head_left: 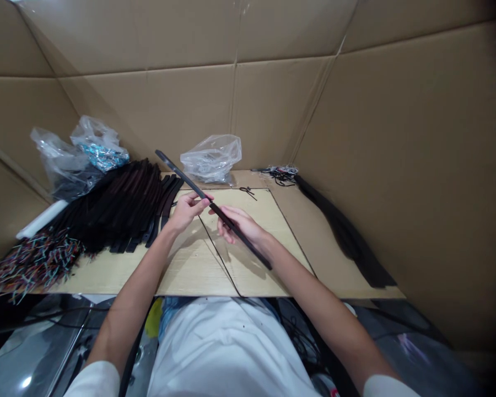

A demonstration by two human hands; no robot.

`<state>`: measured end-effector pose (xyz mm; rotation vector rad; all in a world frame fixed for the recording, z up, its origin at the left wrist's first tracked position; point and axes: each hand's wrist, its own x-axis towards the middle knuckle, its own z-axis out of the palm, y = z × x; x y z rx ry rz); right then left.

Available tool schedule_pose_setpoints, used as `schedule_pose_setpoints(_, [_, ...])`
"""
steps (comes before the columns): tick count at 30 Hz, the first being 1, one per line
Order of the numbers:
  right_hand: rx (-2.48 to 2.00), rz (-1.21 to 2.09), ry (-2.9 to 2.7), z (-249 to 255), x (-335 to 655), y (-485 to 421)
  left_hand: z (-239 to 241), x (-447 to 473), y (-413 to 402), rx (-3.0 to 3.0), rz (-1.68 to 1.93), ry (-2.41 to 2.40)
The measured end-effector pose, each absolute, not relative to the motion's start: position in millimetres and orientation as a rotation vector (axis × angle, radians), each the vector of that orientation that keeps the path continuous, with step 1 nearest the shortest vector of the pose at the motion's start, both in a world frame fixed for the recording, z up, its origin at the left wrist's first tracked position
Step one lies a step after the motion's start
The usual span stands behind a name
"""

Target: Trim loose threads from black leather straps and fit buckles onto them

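Note:
A long, narrow black strip [242,237] slants across the middle of the board, held above it. Near its midpoint my left hand [187,210] pinches it between thumb and fingers. My right hand [243,225] grips the lower half from behind, its fingers curled and partly hidden by the strip. The upper half [182,174] looks greyer and shinier, with a small break or joint between the hands. From near my left hand a thin black cord [219,255] runs down to the board's front edge; where it attaches is hidden.
A large pile of dark strips [128,204] with coloured wire ends [41,256] lies left, beside plastic bags [101,146]. Another clear bag [213,157] stands at the back. A black bundle [339,226] lies along the right. Cardboard walls [190,105] enclose the board [182,275].

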<state>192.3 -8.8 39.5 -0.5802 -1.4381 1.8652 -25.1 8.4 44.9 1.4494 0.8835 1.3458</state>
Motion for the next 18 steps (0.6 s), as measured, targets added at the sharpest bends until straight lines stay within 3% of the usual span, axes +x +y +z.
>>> schedule_pose_setpoints(4, [-0.552, 1.788, -1.528, 36, 187, -10, 44, -21, 10, 1.451, 1.440, 1.005])
schedule_pose_setpoints(11, [-0.520, 1.852, -1.501, 43, 197, -10, 44, -26, 9, 1.485, 1.224, 0.865])
schedule_pose_setpoints(18, [-0.568, 1.693, -1.636, 40, 192, -13, 45, -23, 10, 1.431, 1.467, 1.006])
